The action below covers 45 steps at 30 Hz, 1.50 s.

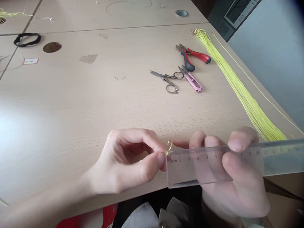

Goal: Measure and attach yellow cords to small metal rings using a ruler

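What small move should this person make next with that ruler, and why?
Probably read the scale while keeping the gold wire loop steady: the left hand pinches it right at the 0 cm end of the clear ruler, which the right hand grips.

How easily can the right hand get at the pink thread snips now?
Probably easily, but not at once: the right hand is holding the clear plastic ruler, so it must let go first. No object lies between it and the pink thread snips.
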{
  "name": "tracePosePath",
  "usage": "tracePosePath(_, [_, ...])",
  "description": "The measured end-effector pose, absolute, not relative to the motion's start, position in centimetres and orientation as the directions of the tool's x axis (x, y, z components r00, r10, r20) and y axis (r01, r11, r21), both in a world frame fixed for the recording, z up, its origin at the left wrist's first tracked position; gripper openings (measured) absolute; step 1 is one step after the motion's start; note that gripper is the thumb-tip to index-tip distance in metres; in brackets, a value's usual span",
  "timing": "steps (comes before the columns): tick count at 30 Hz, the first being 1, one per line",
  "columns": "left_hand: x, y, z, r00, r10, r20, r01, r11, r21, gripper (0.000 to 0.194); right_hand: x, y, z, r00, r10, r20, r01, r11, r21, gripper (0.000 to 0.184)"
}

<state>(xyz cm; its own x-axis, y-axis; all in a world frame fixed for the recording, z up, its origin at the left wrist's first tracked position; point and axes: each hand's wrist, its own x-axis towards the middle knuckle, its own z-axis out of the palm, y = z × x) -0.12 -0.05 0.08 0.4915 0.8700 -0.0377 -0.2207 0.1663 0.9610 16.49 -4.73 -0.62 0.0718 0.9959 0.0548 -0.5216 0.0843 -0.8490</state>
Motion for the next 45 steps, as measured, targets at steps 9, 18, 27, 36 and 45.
tracePosePath(9, [-0.3,-0.2,0.2,0.500,0.864,-0.062,-0.219,0.195,0.956,0.020,16.8,-5.0,-0.8,0.063,0.996,0.056,-0.552,0.082,-0.830,0.011])
tracePosePath(18, [-1.3,0.8,-1.2,0.298,0.953,-0.060,-0.171,0.115,0.978,0.014,16.6,-5.0,-1.2,-0.026,0.992,0.125,-0.497,0.095,-0.863,0.040])
tracePosePath(27, [-2.8,3.8,-1.7,-0.036,0.998,0.043,-0.117,-0.047,0.992,0.022,17.5,-1.6,0.3,-0.271,0.903,-0.332,0.348,-0.230,-0.909,0.042])
tracePosePath(36, [-4.5,6.0,-2.1,-0.175,0.978,0.118,0.004,-0.119,0.993,0.023,15.9,3.3,-0.1,-0.312,0.853,-0.418,0.743,-0.055,-0.667,0.038])
tracePosePath(45, [-4.6,5.7,-1.4,-0.198,0.971,0.137,0.099,-0.119,0.988,0.022,14.2,4.5,0.3,-0.251,0.877,-0.410,0.893,0.047,-0.448,0.030])
